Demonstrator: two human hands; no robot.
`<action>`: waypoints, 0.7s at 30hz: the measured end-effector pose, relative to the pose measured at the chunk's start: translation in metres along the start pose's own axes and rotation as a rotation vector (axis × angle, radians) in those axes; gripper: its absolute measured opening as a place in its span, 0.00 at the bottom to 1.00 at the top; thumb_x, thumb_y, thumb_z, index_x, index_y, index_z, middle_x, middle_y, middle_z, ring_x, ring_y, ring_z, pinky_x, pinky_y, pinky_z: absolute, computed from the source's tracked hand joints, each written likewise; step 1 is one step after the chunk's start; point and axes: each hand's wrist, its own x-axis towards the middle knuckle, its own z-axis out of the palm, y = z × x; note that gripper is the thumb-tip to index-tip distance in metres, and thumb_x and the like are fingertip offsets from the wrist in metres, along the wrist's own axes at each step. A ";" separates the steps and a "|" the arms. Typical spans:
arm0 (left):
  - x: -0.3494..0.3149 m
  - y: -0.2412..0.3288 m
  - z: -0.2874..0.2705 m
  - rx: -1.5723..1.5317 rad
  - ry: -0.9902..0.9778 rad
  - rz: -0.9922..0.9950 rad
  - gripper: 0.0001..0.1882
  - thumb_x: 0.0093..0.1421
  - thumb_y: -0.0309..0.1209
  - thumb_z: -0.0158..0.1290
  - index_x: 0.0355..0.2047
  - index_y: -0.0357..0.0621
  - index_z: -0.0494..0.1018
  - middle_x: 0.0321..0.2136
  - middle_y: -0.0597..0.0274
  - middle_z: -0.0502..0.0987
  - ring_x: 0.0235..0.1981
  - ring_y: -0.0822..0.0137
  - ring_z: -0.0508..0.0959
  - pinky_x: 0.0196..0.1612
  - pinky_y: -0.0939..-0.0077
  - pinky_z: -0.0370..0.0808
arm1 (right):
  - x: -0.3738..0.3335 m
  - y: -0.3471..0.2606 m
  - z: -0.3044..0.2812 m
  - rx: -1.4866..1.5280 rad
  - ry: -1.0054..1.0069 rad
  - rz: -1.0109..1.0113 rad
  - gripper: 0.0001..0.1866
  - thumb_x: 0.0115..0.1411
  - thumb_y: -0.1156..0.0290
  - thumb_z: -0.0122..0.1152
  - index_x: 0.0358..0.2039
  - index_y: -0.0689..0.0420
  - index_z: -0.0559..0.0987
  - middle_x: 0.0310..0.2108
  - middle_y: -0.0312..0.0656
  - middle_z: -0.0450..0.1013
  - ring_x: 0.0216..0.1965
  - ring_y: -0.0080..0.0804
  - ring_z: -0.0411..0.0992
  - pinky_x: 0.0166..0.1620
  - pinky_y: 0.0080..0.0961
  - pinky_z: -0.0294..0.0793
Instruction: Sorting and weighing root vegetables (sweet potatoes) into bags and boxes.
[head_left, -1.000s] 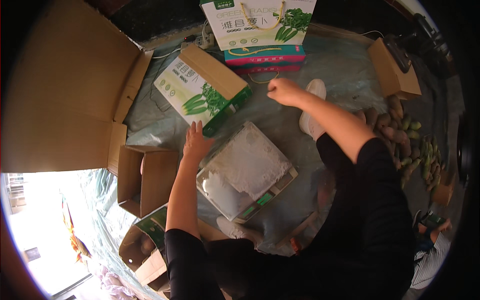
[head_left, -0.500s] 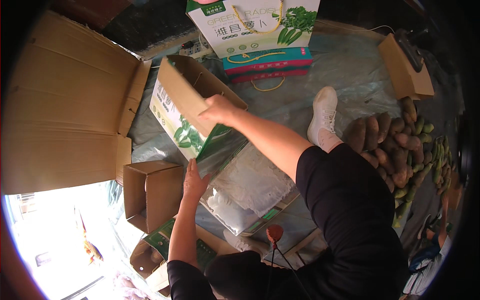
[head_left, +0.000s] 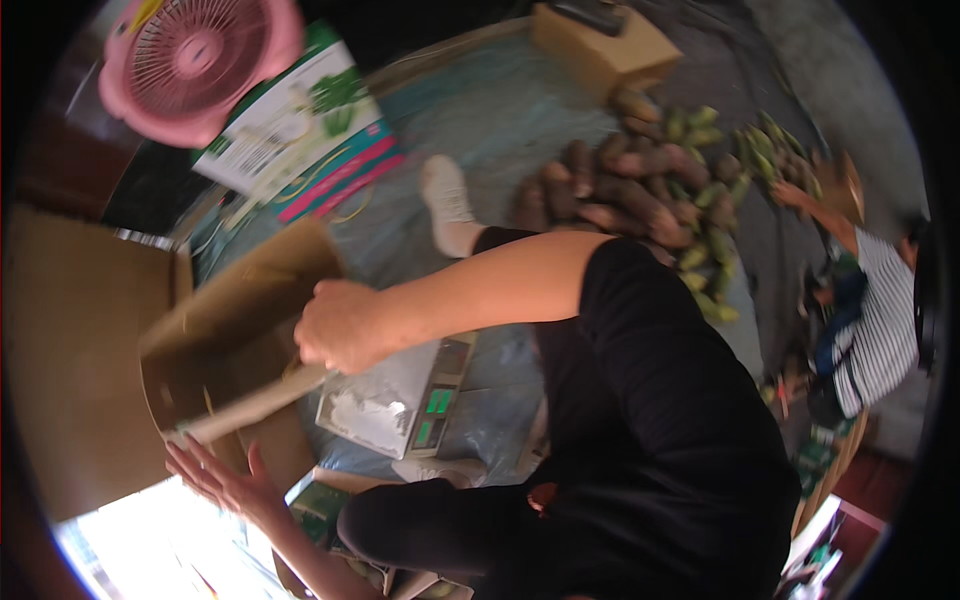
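A brown cardboard box [head_left: 250, 285] with its opening toward me is tilted at the left, left of and beyond the scale. My right hand [head_left: 345, 325] is closed on the rim of its near wall, at the right end. Close to the other end of that wall is my left hand [head_left: 225, 482], fingers spread; whether they touch the cardboard is unclear through blur. A digital scale [head_left: 372, 412] with a whitish, film-like covering and green displays lies on the floor just right of the box.
A pink fan [head_left: 200, 55] stands by a white-green carton [head_left: 290, 115] at the back left. Reddish-brown roots [head_left: 635, 200] and green radishes [head_left: 715, 270] lie heaped on the right. Beyond them, a person in a striped shirt [head_left: 880, 320] reaches toward the vegetables. A brown box [head_left: 605, 50] sits behind.
My view has swung right, bringing in the co-worker and fan. The box has moved left relative to the scale and turned its opening toward me. My left hand's fingers have spread.
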 end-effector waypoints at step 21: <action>-0.123 0.123 0.004 -0.441 -0.824 -0.036 0.11 0.49 0.26 0.55 0.34 0.38 0.74 0.28 0.46 0.76 0.31 0.46 0.76 0.34 0.58 0.71 | -0.207 0.001 -0.058 -0.002 0.551 0.310 0.07 0.48 0.64 0.61 0.27 0.51 0.79 0.26 0.39 0.74 0.35 0.39 0.73 0.37 0.38 0.70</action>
